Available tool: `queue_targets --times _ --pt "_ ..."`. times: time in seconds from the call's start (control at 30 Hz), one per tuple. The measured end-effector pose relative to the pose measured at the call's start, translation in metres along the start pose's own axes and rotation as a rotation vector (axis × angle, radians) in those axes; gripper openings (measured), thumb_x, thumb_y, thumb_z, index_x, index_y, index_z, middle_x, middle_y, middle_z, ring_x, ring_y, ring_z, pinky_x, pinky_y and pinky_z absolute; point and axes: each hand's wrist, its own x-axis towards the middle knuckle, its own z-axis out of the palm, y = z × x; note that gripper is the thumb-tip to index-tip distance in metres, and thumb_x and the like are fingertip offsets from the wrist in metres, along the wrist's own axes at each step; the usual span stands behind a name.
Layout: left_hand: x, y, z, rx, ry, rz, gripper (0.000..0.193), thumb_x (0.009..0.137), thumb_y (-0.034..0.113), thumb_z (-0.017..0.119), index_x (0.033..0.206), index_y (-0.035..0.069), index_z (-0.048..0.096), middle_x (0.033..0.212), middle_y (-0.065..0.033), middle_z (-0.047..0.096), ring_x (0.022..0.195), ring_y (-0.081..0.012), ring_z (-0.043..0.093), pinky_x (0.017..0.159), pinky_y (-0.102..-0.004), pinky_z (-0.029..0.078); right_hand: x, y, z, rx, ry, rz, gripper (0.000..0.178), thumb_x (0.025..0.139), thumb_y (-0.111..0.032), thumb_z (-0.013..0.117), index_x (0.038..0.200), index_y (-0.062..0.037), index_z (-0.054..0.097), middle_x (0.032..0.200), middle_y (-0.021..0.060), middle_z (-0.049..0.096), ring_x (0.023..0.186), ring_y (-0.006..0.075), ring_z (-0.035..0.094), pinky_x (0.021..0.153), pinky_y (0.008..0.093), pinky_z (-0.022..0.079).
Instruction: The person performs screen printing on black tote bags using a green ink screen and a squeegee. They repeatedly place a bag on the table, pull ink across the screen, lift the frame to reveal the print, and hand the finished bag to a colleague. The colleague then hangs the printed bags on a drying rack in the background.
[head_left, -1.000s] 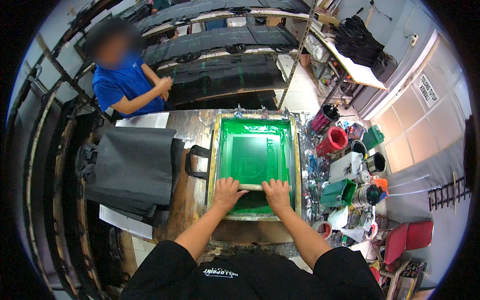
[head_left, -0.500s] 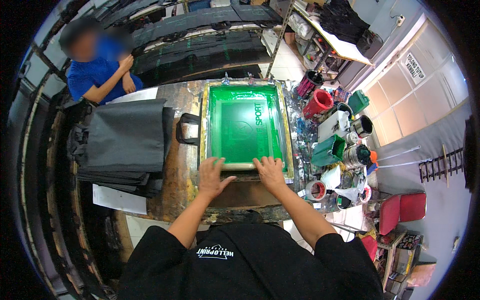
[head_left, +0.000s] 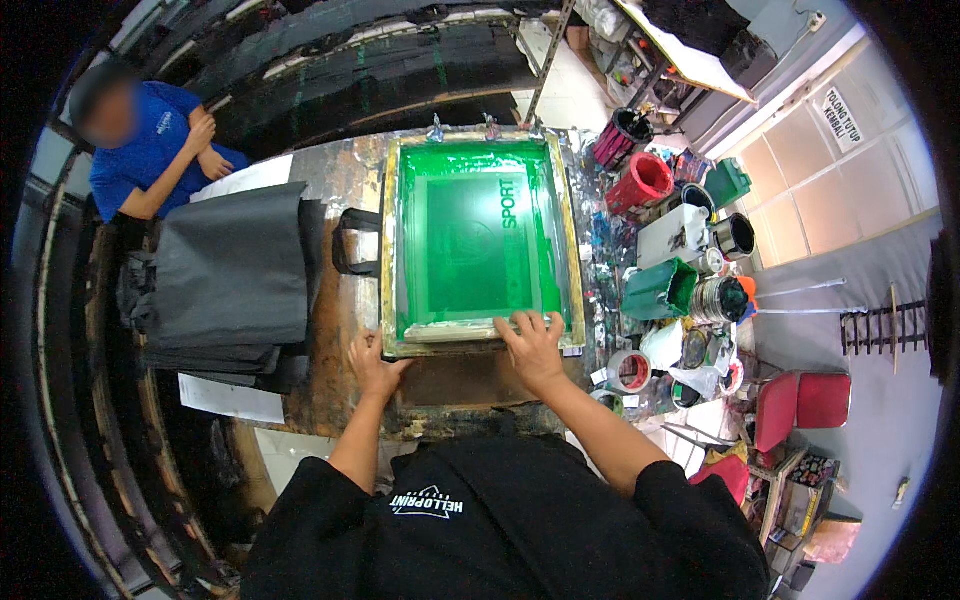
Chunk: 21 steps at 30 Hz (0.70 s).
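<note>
While the right hand (head_left: 534, 350) bends its fingers over the right end of a long, pale, bar-shaped squeegee (head_left: 455, 331), the left hand (head_left: 375, 367) is off the bar, fingers and thumb spread wide, nothing in it. Left hand is just beside the near left corner of a yellowed, ink-stained rectangular screen frame (head_left: 389, 250); cannot tell whether fingertips touch the rim. Right hand's fingers are partly curled; firm grip or light rest on the squeegee cannot be told from this angle.

Squeegee lies across the near end of the frame, inside the rim. Frame sits flat-looking on a worn, paint-spattered wooden table (head_left: 335, 335), in front of the person. Green mesh (head_left: 455, 240) fills it, with dark lettering toward the right and wetter, glossier green along the far and right margins. Small metal clamps (head_left: 491, 127) stand at the far edge. Black fabric handle loop (head_left: 362, 269) sticks out on the frame's left.

Further left: stack of flat black fabric bags (head_left: 230, 270), white paper sheet (head_left: 230, 398) showing under its near side. Co-worker in a blue T-shirt (head_left: 150, 150) stands beyond the stack, arms crossed in front of the body.

Right of the frame, a crowded row: red round bucket (head_left: 640, 184), green ink-smeared square tub (head_left: 658, 290), roll of tape (head_left: 630, 372).
</note>
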Motion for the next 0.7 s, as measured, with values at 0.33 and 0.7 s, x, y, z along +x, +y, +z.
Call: queue_targets --times 0.33,0.7 --pt "0.026 0.059 -0.075 -0.736 0.121 -0.042 0.088 0.076 0.008 0.095 0.152 -0.004 0.052 0.124 -0.0188 0.072 0.108 -0.024 0.071 0.092 -0.0383 0.059 0.074 0.001 -0.115 -0.015 0.003 -0.003 0.042 0.088 -0.013 0.069 0.13 -0.0174 0.064 0.11 0.0072 0.06 0.113 0.0283 0.058 0.105 0.0591 0.037" --pt "0.161 0.158 -0.174 -1.089 0.479 0.127 0.084 0.093 0.029 0.086 0.159 0.0 0.043 0.113 -0.0028 0.058 0.09 -0.0119 0.048 0.086 -0.0284 0.045 0.235 0.027 -0.212 -0.201 0.514 -0.112 0.053 0.091 -0.065 0.069 0.094 -0.0117 0.074 0.086 0.0097 0.07 0.085 0.0302 0.065 0.084 0.0495 0.038"
